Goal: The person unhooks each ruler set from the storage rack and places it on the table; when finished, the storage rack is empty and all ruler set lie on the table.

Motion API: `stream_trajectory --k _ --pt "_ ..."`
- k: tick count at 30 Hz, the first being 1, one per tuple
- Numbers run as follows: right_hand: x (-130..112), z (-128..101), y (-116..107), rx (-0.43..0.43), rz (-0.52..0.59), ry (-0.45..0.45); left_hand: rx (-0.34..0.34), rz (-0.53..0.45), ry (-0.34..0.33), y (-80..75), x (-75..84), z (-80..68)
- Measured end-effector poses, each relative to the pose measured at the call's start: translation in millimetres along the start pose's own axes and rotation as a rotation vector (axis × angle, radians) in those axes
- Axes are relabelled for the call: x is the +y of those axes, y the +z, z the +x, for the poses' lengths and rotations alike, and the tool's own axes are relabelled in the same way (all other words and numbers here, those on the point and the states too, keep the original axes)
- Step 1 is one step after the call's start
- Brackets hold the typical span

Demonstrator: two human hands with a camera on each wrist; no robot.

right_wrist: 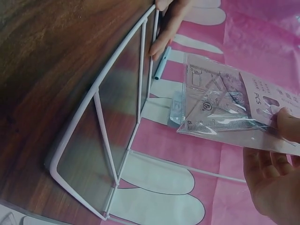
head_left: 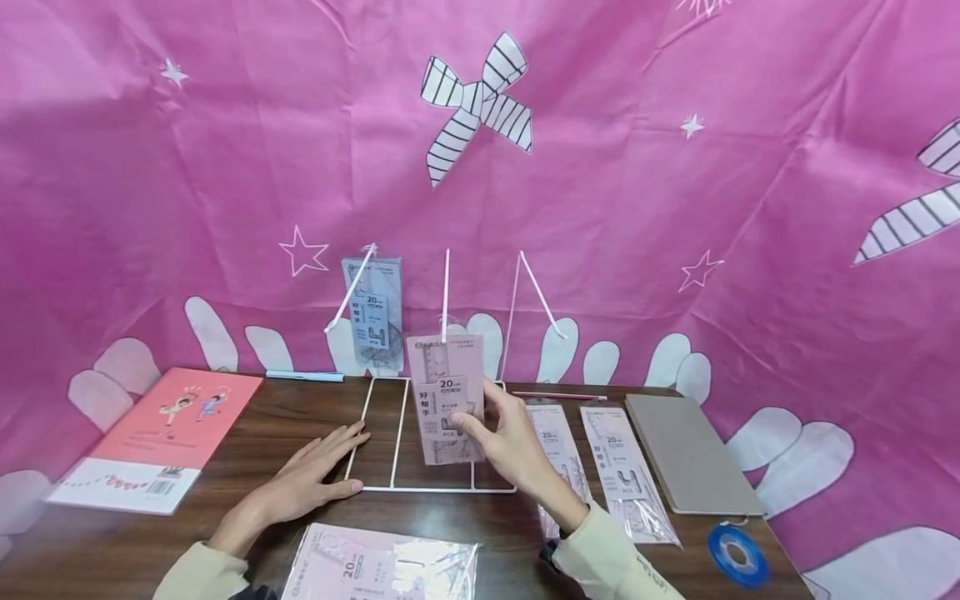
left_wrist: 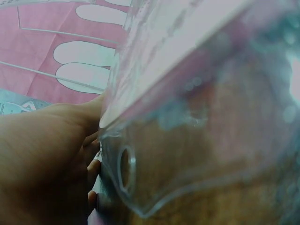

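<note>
Count on the dark wooden table [head_left: 247, 433]

Five clear plastic ruler-set packs [head_left: 447, 400], one white wire display rack [head_left: 420, 487], two books, one light blue pen [head_left: 303, 376], one blue tape roll [head_left: 737, 555].

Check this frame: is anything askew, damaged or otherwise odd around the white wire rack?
Nothing looks damaged or spilled. The right hand holds a pink ruler pack upright over the wire rack, while the left hand rests flat on the rack's base. One blue pack already hangs at the back. The spare packs on the table lie slightly fanned, nothing more.
</note>
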State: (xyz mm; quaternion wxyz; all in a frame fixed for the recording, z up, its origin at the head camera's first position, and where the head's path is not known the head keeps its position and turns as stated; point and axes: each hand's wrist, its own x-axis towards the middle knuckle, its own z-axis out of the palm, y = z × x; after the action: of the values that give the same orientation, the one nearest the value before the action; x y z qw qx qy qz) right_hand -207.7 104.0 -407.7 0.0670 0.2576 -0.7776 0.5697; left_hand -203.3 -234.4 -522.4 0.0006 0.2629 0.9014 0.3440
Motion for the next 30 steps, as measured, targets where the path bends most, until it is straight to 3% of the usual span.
stream_trajectory --k 4,10,15,21,26,30 --pt "-4.0 -3.3 -0.4 -0.005 0.011 0.002 -0.011 -0.001 -0.009 -2.2 2.9 0.3" --pt "-7.9 -8.6 -0.9 -0.013 0.043 0.005 0.032 0.010 0.045 -4.6 11.2 -2.3" --pt "-12.1 -10.8 -1.8 -0.022 0.061 -0.016 0.016 0.016 0.009 -1.7 6.2 -2.4" --pt "-16.5 -14.7 -2.0 -0.030 0.080 0.001 0.051 0.048 0.065 1.4 1.2 -3.6" --pt "-18.3 -19.8 -3.2 -0.044 0.083 0.006 0.068 0.053 0.081 -1.5 11.1 -3.0" --pt "-20.2 -23.3 -4.3 -0.053 0.084 -0.003 0.043 0.042 0.067 -6.4 18.7 -3.1"
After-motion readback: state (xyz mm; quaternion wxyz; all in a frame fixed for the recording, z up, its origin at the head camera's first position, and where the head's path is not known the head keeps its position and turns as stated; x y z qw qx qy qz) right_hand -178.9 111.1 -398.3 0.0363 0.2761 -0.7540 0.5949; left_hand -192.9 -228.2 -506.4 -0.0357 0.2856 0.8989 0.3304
